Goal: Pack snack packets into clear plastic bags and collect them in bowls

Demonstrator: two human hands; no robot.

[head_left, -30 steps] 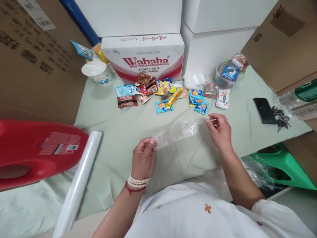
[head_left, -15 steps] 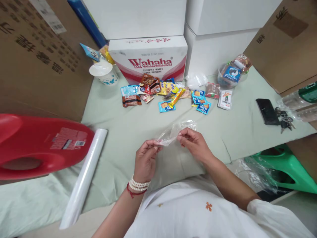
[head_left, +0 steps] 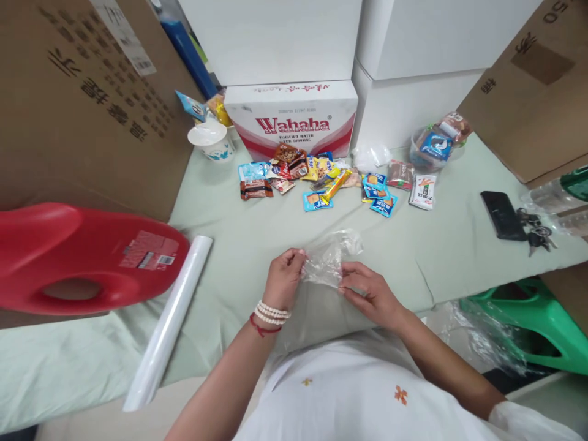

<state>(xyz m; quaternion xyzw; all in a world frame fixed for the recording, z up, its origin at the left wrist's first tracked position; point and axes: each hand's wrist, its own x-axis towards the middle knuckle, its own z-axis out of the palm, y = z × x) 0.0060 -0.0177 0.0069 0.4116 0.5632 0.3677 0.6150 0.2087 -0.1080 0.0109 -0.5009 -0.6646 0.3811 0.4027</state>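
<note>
A clear, crumpled plastic bag is stretched between my two hands, just above the green cloth. My left hand, with white beads and a red string at the wrist, pinches its left edge. On the other side, my right hand grips the lower right edge between thumb and fingers. Beyond the bag lies a row of small snack packets: a yellow stick packet, blue packets, a brown-ended packet and a white packet.
A Wahaha carton stands behind the snacks. At left are a paper cup, a red plastic stool and a white film roll. Rightward are a clear tub, a phone, keys and a green stool.
The bag has been spread flatter between my hands. My right hand has moved down to the bag's lower right edge, and my left hand has turned more upright. The view has shifted slightly.
</note>
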